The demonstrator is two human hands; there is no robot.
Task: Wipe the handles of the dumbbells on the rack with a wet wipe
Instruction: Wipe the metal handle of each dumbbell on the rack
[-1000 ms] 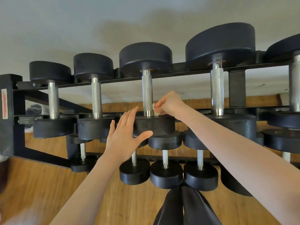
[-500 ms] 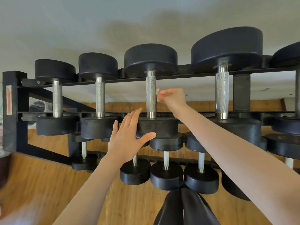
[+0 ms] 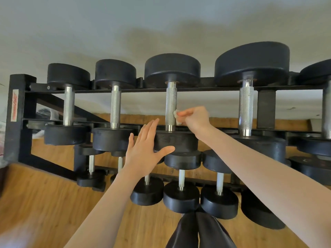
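A black rack (image 3: pixel 19 111) carries black dumbbells with knurled steel handles on its top tier. My right hand (image 3: pixel 195 118) pinches a small white wet wipe (image 3: pixel 176 116) against the right side of the middle dumbbell's handle (image 3: pixel 171 108), near its lower part. My left hand (image 3: pixel 146 151) has straight, spread fingers and rests against the near weight head (image 3: pixel 176 142) of that same dumbbell. Other handles stand to the left (image 3: pixel 115 106) (image 3: pixel 68 104) and to the right (image 3: pixel 246 110).
A lower tier holds several smaller dumbbells (image 3: pixel 180 196) just under my arms. A wooden floor (image 3: pixel 44 203) lies below the rack and a pale wall (image 3: pixel 161 24) behind it. My dark trouser legs (image 3: pixel 197 231) show at the bottom edge.
My right hand with the wipe slid up the middle handle from its base, then came partly back down. My left hand stayed on the weight head. The view shifted slightly.
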